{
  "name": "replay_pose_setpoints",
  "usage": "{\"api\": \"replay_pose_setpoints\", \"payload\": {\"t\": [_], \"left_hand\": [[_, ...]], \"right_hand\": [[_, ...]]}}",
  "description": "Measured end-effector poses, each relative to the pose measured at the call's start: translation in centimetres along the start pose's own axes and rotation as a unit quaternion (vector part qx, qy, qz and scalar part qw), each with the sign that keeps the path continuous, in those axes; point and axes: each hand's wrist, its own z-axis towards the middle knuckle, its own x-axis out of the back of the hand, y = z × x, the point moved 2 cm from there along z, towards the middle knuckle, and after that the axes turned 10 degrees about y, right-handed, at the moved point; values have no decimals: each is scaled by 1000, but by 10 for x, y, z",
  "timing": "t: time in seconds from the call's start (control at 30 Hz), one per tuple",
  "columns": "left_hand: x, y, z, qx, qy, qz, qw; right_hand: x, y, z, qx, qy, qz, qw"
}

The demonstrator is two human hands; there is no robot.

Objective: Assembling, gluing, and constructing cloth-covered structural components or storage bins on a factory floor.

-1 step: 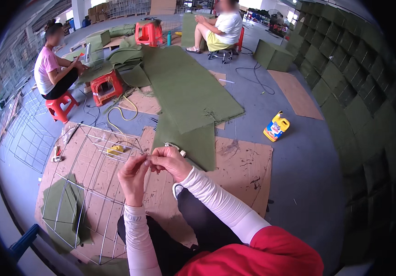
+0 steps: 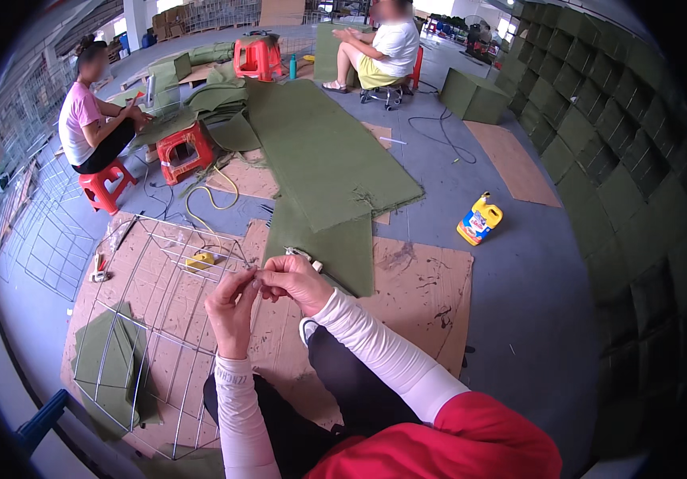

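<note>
My left hand (image 2: 233, 307) and my right hand (image 2: 298, 283) meet fingertip to fingertip in front of me. Thumbs and forefingers of both are pinched together; whatever lies between them is too small to make out. Just left of and below them stands a wire frame (image 2: 149, 326) of thin metal rods, its far corner close behind my left fingertips. Folded green sheets (image 2: 108, 363) lie under and behind its bars. Right behind my right hand, a small pale tool (image 2: 305, 257) rests by the edge of a long green sheet (image 2: 335, 152), its kind unclear.
Flattened cardboard (image 2: 419, 279) covers the floor around my feet. A yellow jug (image 2: 479, 219) stands to the right. Green boxes (image 2: 579, 104) are stacked along the right side. Red stools (image 2: 185, 152), a yellow hose (image 2: 200, 209) and two seated people are farther off.
</note>
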Motion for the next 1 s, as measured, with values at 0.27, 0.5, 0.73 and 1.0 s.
{"api": "replay_pose_setpoints", "payload": {"t": [0.27, 0.5, 0.73, 1.0], "left_hand": [[-2, 1, -2, -89, -21, 171, 981], [-6, 0, -2, -113, -11, 240, 964], [-9, -3, -2, -135, -17, 263, 955], [-9, -9, 0, -118, -11, 262, 958]], "right_hand": [[3, 11, 0, -116, 13, 57, 991], [2, 14, 0, -146, 37, 99, 984], [2, 22, 3, -158, 27, 150, 976], [-1, 23, 1, -179, 7, 186, 966]]}}
